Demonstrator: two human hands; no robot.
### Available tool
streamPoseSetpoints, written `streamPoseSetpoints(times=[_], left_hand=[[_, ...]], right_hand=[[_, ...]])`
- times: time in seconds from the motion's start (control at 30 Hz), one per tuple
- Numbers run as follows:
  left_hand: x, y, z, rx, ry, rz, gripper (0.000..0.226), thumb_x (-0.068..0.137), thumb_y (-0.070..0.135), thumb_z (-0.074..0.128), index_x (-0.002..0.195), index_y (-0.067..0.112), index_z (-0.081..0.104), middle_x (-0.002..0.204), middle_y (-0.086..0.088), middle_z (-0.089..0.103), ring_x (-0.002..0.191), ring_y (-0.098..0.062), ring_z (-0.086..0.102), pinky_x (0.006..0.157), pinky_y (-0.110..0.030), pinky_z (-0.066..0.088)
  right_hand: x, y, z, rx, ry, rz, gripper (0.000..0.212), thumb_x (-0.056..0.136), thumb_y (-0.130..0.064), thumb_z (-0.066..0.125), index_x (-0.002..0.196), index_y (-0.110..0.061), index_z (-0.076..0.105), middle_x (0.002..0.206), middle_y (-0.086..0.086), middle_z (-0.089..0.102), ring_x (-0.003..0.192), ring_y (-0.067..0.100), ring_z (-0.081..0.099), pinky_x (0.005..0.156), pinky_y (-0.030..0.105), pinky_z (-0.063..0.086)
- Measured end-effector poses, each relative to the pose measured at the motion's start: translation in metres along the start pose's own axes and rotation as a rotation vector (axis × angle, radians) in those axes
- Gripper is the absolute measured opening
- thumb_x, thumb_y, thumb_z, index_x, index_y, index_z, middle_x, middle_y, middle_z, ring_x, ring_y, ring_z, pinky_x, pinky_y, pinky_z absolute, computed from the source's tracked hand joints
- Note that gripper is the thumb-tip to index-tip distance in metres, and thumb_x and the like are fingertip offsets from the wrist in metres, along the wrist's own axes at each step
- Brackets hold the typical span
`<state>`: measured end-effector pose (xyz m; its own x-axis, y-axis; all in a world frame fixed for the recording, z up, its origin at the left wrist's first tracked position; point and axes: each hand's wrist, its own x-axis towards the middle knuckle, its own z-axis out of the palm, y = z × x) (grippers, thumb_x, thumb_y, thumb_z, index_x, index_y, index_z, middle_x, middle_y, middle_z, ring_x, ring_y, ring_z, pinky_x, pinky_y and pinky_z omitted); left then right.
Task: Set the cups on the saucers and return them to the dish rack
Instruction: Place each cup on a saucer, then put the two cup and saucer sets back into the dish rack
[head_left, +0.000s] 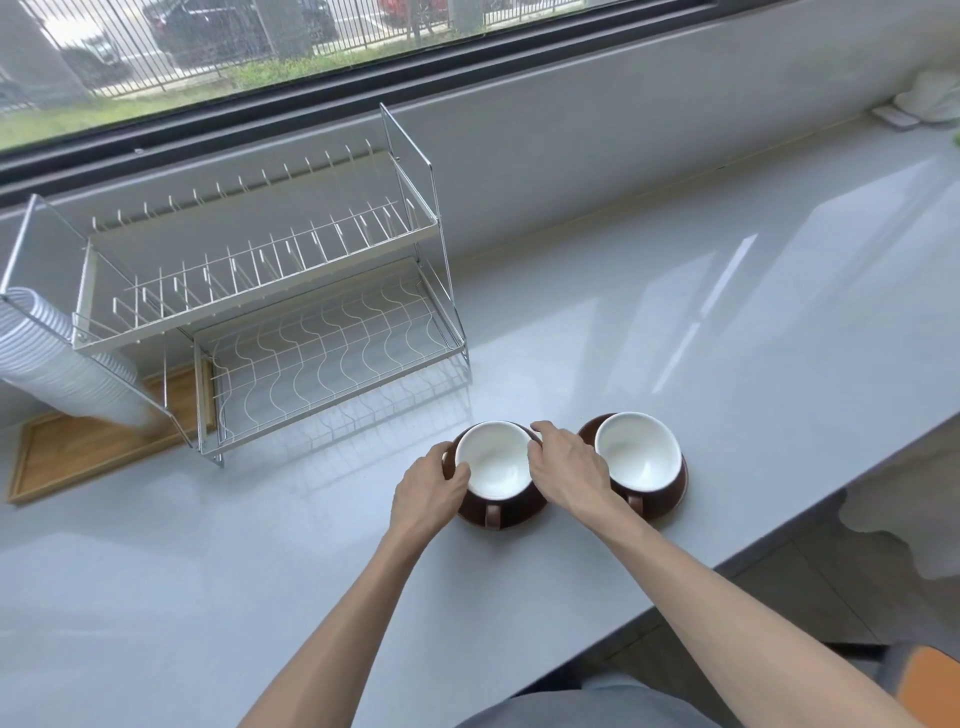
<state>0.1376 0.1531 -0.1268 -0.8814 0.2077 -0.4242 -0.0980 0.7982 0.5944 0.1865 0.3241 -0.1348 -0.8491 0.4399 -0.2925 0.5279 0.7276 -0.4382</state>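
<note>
Left cup (493, 460), white inside and brown outside, sits on its brown saucer (524, 512) on the grey bench (208, 597), handle toward me. My left hand (431, 493) curls its fingers (457, 470) round the cup's left rim; my right hand (569, 467) pinches the right rim with its fingers (540, 434). Just right of my right hand, the second cup (636, 452) stands on its own saucer (675, 491), untouched. Beyond and left of my left fingers stands the two-tier wire dish rack (270, 296), both tiers bare. Farther left, a stack of paper cups (57, 358) lies over a wooden tray (78, 447).
</note>
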Motion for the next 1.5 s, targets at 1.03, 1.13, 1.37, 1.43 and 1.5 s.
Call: streamPoseSetpoints(times=[1.03, 1.13, 1.37, 1.43, 1.5], left_hand=[[0.002, -0.003, -0.008, -0.443, -0.095, -0.131, 0.036, 0.091, 0.044, 0.047, 0.12, 0.034, 0.065, 0.111, -0.006, 0.069, 0.103, -0.029, 0.068, 0.085, -0.047, 0.061], [0.005, -0.001, -0.018, -0.443, -0.053, -0.132, 0.04, 0.09, 0.043, 0.047, 0.124, 0.033, 0.064, 0.113, -0.005, 0.068, 0.103, -0.028, 0.068, 0.084, -0.045, 0.062], [0.014, 0.006, -0.049, -0.463, 0.023, -0.116, 0.023, 0.089, 0.041, 0.047, 0.107, 0.039, 0.06, 0.111, -0.004, 0.068, 0.098, -0.026, 0.069, 0.082, -0.044, 0.063], [0.019, 0.008, -0.059, -0.452, 0.027, -0.118, 0.031, 0.089, 0.042, 0.047, 0.115, 0.035, 0.061, 0.114, -0.003, 0.068, 0.102, -0.027, 0.068, 0.081, -0.043, 0.063], [0.025, 0.01, -0.068, -0.456, 0.029, -0.127, 0.04, 0.088, 0.041, 0.048, 0.124, 0.03, 0.06, 0.117, -0.005, 0.068, 0.106, -0.029, 0.067, 0.081, -0.044, 0.063]], right_hand=[[0.016, -0.012, -0.007, 0.197, -0.228, -0.011, 0.039, 0.106, -0.032, 0.025, 0.094, -0.008, 0.053, 0.096, 0.011, 0.058, 0.104, 0.034, 0.056, 0.088, 0.039, 0.042], [0.021, -0.024, -0.012, 0.209, -0.215, -0.04, 0.036, 0.106, -0.032, 0.025, 0.082, -0.014, 0.045, 0.089, 0.008, 0.052, 0.092, 0.029, 0.05, 0.081, 0.037, 0.039], [0.037, -0.059, -0.029, 0.266, -0.211, -0.116, 0.035, 0.106, -0.03, 0.026, 0.085, -0.01, 0.046, 0.09, 0.011, 0.052, 0.089, 0.028, 0.048, 0.079, 0.036, 0.04], [0.044, -0.069, -0.032, 0.266, -0.215, -0.131, 0.035, 0.106, -0.029, 0.026, 0.081, -0.012, 0.043, 0.089, 0.011, 0.049, 0.087, 0.027, 0.044, 0.079, 0.035, 0.04], [0.051, -0.08, -0.034, 0.249, -0.209, -0.141, 0.037, 0.105, -0.03, 0.026, 0.072, -0.017, 0.037, 0.089, 0.01, 0.048, 0.086, 0.026, 0.042, 0.077, 0.034, 0.036]])
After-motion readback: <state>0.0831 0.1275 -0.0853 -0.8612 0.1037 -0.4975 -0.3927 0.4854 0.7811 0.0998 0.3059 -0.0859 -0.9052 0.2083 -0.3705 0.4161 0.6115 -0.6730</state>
